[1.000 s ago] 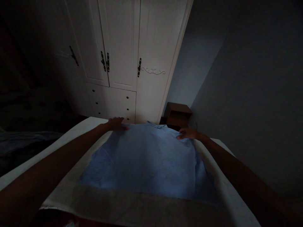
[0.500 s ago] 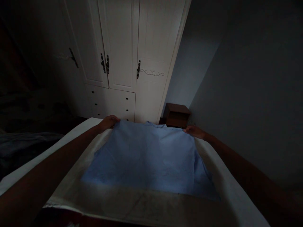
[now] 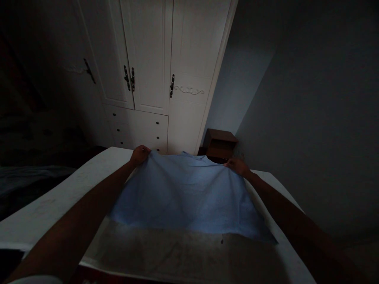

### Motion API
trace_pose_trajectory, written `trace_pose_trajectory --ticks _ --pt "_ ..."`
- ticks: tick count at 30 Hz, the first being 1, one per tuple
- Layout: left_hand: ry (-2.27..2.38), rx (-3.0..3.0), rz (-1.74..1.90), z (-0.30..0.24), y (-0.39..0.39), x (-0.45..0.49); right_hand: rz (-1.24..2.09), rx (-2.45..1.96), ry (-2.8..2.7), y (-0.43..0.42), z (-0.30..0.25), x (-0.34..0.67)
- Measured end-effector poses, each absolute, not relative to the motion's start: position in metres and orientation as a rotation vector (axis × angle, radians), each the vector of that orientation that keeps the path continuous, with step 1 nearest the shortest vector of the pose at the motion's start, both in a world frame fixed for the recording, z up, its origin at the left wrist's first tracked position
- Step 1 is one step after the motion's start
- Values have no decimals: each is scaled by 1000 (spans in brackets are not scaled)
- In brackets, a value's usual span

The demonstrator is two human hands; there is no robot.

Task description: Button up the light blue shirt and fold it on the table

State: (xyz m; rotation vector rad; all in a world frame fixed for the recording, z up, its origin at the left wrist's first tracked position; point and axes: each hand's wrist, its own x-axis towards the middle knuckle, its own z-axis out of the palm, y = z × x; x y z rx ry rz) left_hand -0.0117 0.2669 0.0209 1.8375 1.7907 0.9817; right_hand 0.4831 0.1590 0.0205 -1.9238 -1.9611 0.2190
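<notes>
A light blue shirt [image 3: 183,197] is spread over a greyish cloth [image 3: 142,252] on a white-topped table [image 3: 79,181]. My left hand [image 3: 140,154] pinches the shirt's far left corner. At the far right corner, my right hand [image 3: 237,165] grips the fabric between thumb and fingers. The far edge sags between the two hands, with folds running down from each grip. A collar-like fold shows at the middle of that edge. The near edge of the shirt lies toward me across the grey cloth.
Behind the table stands a white wardrobe [image 3: 189,51] with dark handles and drawers. A brown open cabinet [image 3: 221,142] sits beside it near the grey wall [image 3: 319,98]. Dark fabric [image 3: 32,177] lies at the left, in dim light.
Both hands have come slightly closer together, still holding the shirt. Its far edge has gone slacker with more folds, and its near edge has shifted a little away from me.
</notes>
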Motion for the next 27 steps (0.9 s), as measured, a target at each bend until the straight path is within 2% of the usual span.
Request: trace_pose_trajectory --ticks 4,9,14,18,24,27 --pt "1913 1995 789 20 271 -14 247 -1955 -1957 151 11 489" --pt "1920 2242 586 40 268 4 206 -1968 -1955 151 26 485" --pt "1741 2503 455 50 257 62 225 -1566 -2182 166 41 431" --pt "1511 2616 315 41 254 100 336 -1449 -2262 187 34 387" --pt "1361 2660 359 43 256 106 454 -1444 -2276 198 27 377" --pt "1298 2656 516 54 256 104 433 -1419 -2166 195 33 382"
